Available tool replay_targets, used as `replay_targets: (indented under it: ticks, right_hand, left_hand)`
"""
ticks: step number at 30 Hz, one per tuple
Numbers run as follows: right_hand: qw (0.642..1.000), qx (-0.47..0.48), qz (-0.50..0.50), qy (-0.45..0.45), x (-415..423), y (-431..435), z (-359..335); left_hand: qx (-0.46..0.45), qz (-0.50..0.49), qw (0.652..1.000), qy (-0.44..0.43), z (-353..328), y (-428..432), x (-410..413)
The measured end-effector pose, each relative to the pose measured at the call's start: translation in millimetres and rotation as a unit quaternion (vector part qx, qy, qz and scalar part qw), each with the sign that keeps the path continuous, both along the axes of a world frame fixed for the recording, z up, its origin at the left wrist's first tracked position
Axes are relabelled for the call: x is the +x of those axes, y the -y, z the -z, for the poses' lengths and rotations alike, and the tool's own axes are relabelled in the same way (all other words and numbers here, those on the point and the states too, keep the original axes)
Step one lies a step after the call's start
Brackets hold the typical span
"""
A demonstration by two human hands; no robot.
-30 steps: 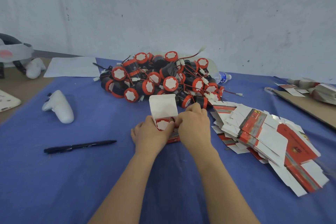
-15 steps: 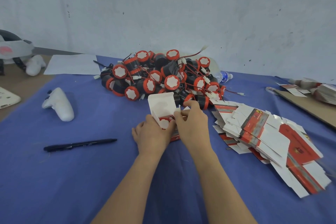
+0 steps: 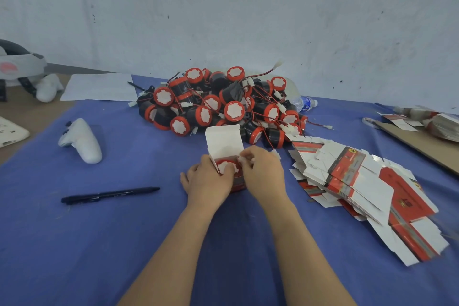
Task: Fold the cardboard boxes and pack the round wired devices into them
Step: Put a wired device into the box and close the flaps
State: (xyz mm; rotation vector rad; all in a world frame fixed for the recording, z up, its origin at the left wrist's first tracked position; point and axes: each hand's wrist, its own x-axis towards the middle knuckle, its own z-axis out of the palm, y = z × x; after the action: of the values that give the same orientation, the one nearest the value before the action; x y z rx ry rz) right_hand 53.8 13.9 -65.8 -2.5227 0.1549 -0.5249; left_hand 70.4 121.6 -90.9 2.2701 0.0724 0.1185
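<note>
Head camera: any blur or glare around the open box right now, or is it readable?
Head view: flat, even light, no glare; fingertips of the right hand smear at the mouth of the open box; the left hand and the round device inside read sharp; the stack of flat boxes softens and stretches toward the lower right corner, wide-angle distortion.

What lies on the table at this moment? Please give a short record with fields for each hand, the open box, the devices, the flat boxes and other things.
Left hand: the left hand grips the open box from its left side.
Right hand: the right hand pinches a small white piece at the box's right edge; flap or plug, unclear.
Box contents: one round device, white face up; lid raised.
Loose devices: pile behind the box.
Flat boxes: stack, right.
Other: pen, white controller.
</note>
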Motion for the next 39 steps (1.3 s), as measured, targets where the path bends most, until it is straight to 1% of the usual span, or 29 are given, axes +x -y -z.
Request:
replay_targets:
  ticks: [6, 10, 14, 17, 21, 26, 30, 32, 35, 37, 39]
  right_hand:
    - [0.999, -0.041, 0.022, -0.022, 2, 1, -1]
    - [0.999, -0.043, -0.002, -0.029, 1, 3, -1]
    - [0.997, -0.038, -0.032, -0.062, 1, 7, -4]
    - [0.997, -0.037, -0.024, -0.061, 2, 6, -2]
    - [0.999, 0.022, 0.004, -0.050, 4, 3, 0]
    - [0.991, 0.089, 0.042, -0.086, 1, 5, -4]
    - [0.983, 0.162, 0.018, -0.084, -1, 7, -5]
    - [0.980, 0.182, 0.007, -0.082, 0, 8, -2]
    - [0.984, 0.157, 0.011, -0.082, 3, 8, 1]
    - [0.985, 0.128, 0.011, -0.112, 8, 9, -2]
    - [0.985, 0.077, 0.019, -0.153, 13, 10, -9]
  left_hand:
    - [0.005, 0.000, 1.000, -0.003, 0, 0, 0]
    - [0.006, -0.003, 1.000, 0.003, 1, 1, 0]
    - [0.003, 0.003, 1.000, 0.001, 0, 1, 0]
    - [0.003, 0.005, 1.000, -0.001, 0, 0, -1]
    - [0.001, 0.008, 1.000, -0.001, -2, -2, -1]
    - [-0.003, 0.017, 1.000, -0.005, -4, -3, -1]
    - [-0.012, 0.023, 1.000, -0.002, -4, -4, -2]
    - [-0.018, 0.026, 0.999, -0.003, -5, -5, -3]
    - [-0.022, 0.029, 0.999, -0.004, -8, -5, -4]
    - [-0.019, 0.037, 0.999, 0.001, -10, -5, -6]
    - [-0.016, 0.049, 0.999, 0.012, -10, -4, -7]
